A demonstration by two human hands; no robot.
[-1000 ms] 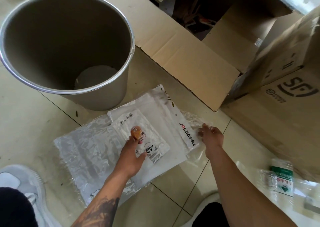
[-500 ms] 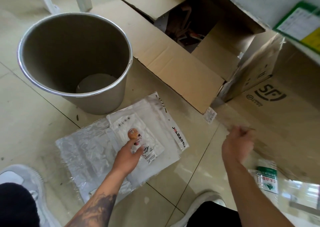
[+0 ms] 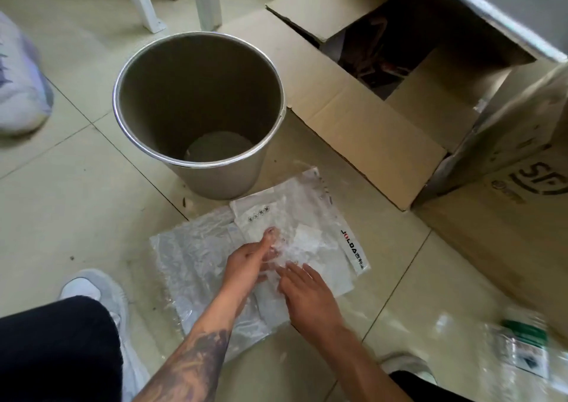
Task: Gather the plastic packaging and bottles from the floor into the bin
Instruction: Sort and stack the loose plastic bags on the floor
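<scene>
A stack of flat plastic packaging (image 3: 307, 214) lies on the floor in front of the round metal bin (image 3: 196, 100), whose bottom is bare. On top of the stack sits a crumpled clear film (image 3: 302, 240). My left hand (image 3: 249, 259) rests on the stack's middle, its fingers curled into that film. Just to its right, my right hand (image 3: 302, 294) lies palm down, fingers spread, on the film's near edge. A clear plastic bottle with a green label (image 3: 522, 349) lies on the floor at the lower right, blurred.
An open cardboard box (image 3: 362, 119) lies right of the bin, and a printed carton (image 3: 528, 186) stands beyond it. White furniture legs (image 3: 144, 5) stand behind the bin. My shoes (image 3: 101, 294) flank the stack, and another shoe (image 3: 18, 79) is at far left.
My right hand swung out to the right, then came back onto the stack with a crumpled clear film. The left hand stayed on the stack. The view tilted up.
</scene>
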